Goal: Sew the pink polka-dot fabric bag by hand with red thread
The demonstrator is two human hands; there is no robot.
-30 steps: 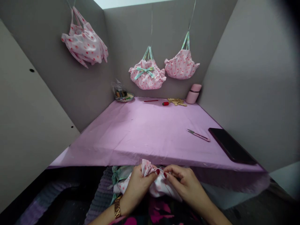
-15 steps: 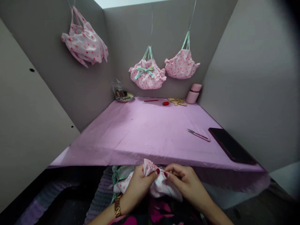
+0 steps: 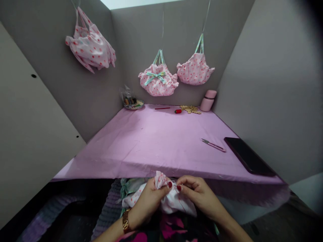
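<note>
A white cloth piece with pink dots [image 3: 174,201] lies bunched over my lap, just below the table's front edge. My left hand [image 3: 150,198] grips its gathered edge between thumb and fingers. Close beside it, my right hand [image 3: 196,191] is closed in a pinch at the cloth, its thumb and forefinger pressed together. A thin dark red thread hangs over the cloth near the right fingers. Whether a needle is in that pinch is too small to see. Green ribbon ties [image 3: 124,188] show at the cloth's left.
On the pink-covered table [image 3: 151,144] lie thread snips [image 3: 213,145], a dark tablet-like slab [image 3: 248,156], a red thread spool [image 3: 178,111], a red pencil-like stick [image 3: 161,108], wooden pieces [image 3: 190,109], a pink flask [image 3: 208,101] and a basket [image 3: 135,106]. Dotted cloth bags [image 3: 158,80] hang from the walls.
Both hands stay at nearly the same place on the cloth. The right fingers have shifted very slightly, and the whole view has moved a little.
</note>
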